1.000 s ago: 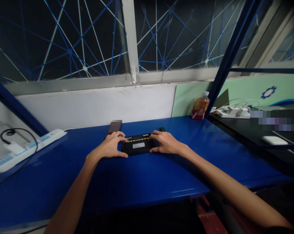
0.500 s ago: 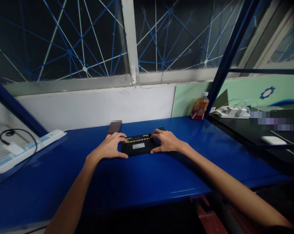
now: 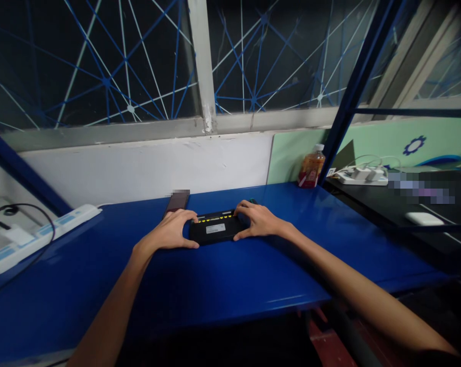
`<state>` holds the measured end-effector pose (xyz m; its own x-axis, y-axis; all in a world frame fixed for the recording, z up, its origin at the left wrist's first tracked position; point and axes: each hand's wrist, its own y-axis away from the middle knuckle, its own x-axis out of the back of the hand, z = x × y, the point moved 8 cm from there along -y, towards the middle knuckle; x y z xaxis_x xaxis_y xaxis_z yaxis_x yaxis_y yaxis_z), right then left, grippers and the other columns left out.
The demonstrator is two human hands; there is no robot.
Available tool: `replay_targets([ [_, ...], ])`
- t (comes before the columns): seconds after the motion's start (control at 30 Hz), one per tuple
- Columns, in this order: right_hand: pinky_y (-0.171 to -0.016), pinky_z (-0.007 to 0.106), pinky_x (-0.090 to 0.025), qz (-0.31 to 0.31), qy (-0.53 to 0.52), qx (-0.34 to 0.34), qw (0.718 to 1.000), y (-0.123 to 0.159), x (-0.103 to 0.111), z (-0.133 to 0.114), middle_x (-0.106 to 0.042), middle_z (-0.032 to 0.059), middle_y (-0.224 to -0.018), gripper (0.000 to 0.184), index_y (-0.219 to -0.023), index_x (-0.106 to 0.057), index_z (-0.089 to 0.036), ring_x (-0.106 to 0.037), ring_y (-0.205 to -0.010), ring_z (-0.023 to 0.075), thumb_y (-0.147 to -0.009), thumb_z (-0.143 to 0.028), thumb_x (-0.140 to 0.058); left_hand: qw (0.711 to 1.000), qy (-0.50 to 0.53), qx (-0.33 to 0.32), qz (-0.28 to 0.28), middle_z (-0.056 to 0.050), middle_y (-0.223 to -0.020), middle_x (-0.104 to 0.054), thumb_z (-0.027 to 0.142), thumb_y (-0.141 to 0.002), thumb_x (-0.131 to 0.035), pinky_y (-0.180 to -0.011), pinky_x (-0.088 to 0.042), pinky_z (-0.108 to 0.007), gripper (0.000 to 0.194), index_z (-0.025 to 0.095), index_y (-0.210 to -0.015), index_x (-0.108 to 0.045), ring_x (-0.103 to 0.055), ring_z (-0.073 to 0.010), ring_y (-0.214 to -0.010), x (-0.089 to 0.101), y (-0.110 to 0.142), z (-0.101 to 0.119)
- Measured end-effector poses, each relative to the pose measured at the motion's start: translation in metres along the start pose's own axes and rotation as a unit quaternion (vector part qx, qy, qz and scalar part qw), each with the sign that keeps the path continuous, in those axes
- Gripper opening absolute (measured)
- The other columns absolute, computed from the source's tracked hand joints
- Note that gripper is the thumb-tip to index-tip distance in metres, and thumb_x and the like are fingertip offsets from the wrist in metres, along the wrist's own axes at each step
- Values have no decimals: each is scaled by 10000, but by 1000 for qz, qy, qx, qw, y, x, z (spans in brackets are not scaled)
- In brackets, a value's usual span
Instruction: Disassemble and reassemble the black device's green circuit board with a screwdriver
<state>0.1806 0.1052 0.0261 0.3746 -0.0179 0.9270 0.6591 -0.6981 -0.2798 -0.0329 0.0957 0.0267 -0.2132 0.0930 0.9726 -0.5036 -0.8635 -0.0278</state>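
Note:
A flat black case (image 3: 203, 236) with a white label and a row of small yellow marks lies on the blue table, its long side toward me. My left hand (image 3: 172, 229) grips its left end, thumb at the near edge and fingers at the far edge. Around the right end my right hand (image 3: 258, 220) is bent in the same way, thumb in front and fingers behind. The hands cover both ends of the case. Just behind my left hand lies a flat dark brown object (image 3: 178, 200), partly hidden. Something dark with a green edge shows behind my right fingers.
A white power strip (image 3: 72, 219) with a plugged-in black cable lies at the left of the blue table (image 3: 230, 280). A bottle (image 3: 310, 168) stands at the back right by a blue post. On the black table to the right are another power strip (image 3: 362, 177) and a white object (image 3: 424, 219).
The whole view has shifted slightly. Both hands stay at the ends of the case, and nothing has clearly moved on the table.

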Motion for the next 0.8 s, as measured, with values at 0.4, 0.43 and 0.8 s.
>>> replay_targets([
  [0.4, -662, 308, -409, 4, -22, 0, 1000, -1, 3, -2, -551, 85, -1088, 708, -1081, -578, -183, -568, -805, 204, -624, -721, -630, 1000, 9, -10, -14, -61, -1328, -475, 565, -629, -688, -997, -308, -446, 561, 250, -1072, -546, -417, -301, -1218, -1, 0, -1],
  [0.43, -663, 308, -411, 0, -21, 1, 1000, -1, 2, -2, -551, 88, -1089, 710, -1083, -579, -179, -569, -808, 205, -627, -722, -628, 1000, 7, -9, -17, -61, -1333, -467, 567, -629, -687, -995, -310, -450, 558, 250, -1068, -552, -415, -303, -1219, -1, 0, -1],
  [0.8, -705, 318, -418, -3, -30, 9, 999, -1, -1, -1, -547, 85, -1081, 698, -1078, -584, -173, -563, -839, 212, -636, -712, -628, 1000, 9, -11, -26, -66, -1346, -440, 594, -629, -665, -997, -305, -476, 575, 253, -1084, -577, -411, -324, -1212, -3, -1, -1],
])
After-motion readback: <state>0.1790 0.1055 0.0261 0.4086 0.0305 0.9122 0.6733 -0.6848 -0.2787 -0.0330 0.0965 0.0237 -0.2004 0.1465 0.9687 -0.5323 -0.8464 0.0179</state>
